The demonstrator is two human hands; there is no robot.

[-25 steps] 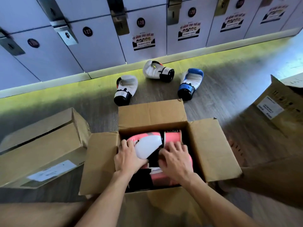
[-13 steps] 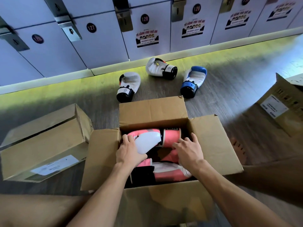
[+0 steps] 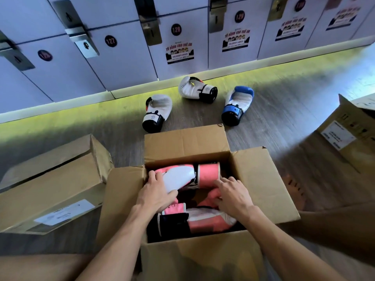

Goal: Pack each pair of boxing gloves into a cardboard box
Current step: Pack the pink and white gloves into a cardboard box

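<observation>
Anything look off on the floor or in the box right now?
One oddity: the three loose gloves by the lockers include a blue-trimmed glove with no visible mate; the other two are white-and-black. The pink gloves sit inside the open box.

We saw the right hand [image 3: 233,196] lift off the near pink glove [image 3: 211,220] and slide toward the right wall of the open box [image 3: 255,179], then settle back between the two pink gloves, uncovering the near one.
</observation>
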